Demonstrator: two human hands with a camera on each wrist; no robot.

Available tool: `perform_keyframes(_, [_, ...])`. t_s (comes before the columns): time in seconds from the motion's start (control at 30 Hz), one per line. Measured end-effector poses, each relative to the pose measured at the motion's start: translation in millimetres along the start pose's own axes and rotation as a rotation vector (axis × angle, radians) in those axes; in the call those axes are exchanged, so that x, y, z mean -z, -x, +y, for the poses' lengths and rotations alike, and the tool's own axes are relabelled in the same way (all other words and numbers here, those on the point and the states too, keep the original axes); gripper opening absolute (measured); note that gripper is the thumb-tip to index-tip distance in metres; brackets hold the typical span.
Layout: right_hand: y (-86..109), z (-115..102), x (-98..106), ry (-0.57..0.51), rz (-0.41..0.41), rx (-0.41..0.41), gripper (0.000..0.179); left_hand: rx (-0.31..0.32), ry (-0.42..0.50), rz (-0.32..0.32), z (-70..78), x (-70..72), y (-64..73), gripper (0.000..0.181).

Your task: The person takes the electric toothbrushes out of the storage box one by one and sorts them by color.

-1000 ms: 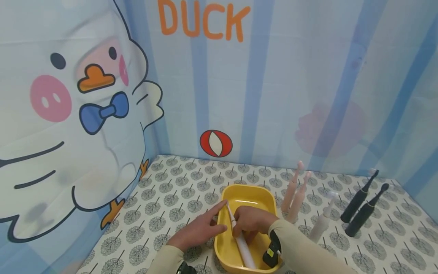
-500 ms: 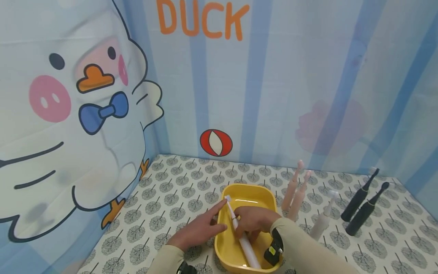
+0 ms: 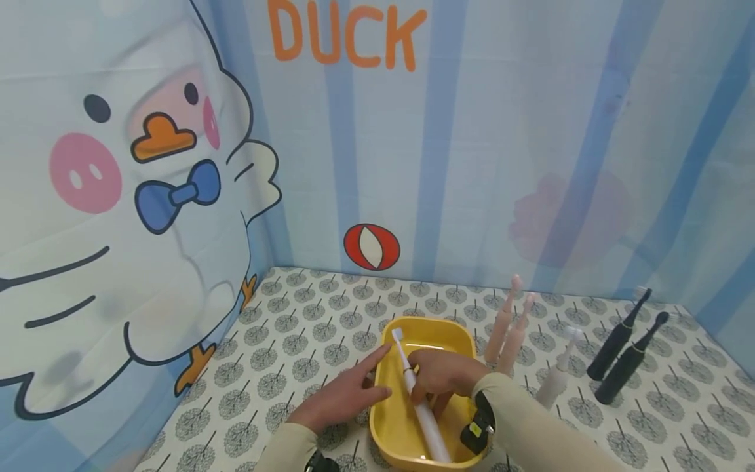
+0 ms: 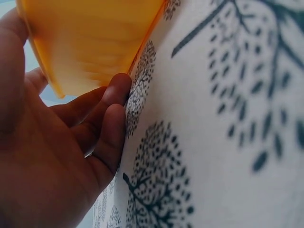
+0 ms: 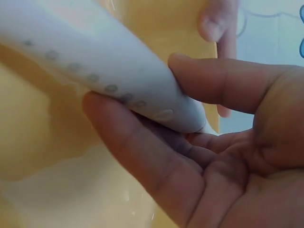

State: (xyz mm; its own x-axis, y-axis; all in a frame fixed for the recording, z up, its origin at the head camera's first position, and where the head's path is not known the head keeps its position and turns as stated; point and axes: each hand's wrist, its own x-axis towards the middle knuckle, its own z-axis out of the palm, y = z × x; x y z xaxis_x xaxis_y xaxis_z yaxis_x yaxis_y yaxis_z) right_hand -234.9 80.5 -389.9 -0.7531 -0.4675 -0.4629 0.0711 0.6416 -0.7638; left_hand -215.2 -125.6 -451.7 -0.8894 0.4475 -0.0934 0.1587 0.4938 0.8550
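In the head view my right hand [image 3: 442, 377] pinches a white electric toothbrush [image 3: 429, 423] between thumb and fingers. The toothbrush slants inside a yellow plastic tub [image 3: 386, 439], its brush head near the far left corner. A row of small marks runs along its handle [image 5: 137, 61] in the right wrist view. My left hand [image 3: 348, 393] holds the tub's left side, thumb over the rim and index finger stretched along it. Its other fingers lie against the outer wall, low by the tablecloth, in the left wrist view.
Right of the tub stand two pink electric toothbrushes [image 3: 498, 334], a white one [image 3: 554, 387] and two black ones [image 3: 622, 373]. The table has a tree-print cloth [image 3: 283, 328]. A duck-print curtain [image 3: 377, 151] hangs behind and to the left.
The toothbrush has shifted slightly to the right in the tub with my right hand, and its brush head now shows clear of my left index finger. My left hand has stayed put.
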Motion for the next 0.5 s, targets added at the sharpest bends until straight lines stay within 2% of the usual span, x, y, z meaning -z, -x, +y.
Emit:
perform_keyframes(0.23, [7.6, 6.3, 11.8, -0.091, 0.026, 0.039, 0.053, 0.0, -0.003, 0.016, 1.6, 1.0, 2.3, 0.071])
perform_keyframes(0.5, [20.9, 5.8, 19.5, -0.143, 0.103, 0.097, 0.06, 0.015, 0.021, 0.003, 2.7, 0.3, 1.4, 0.072])
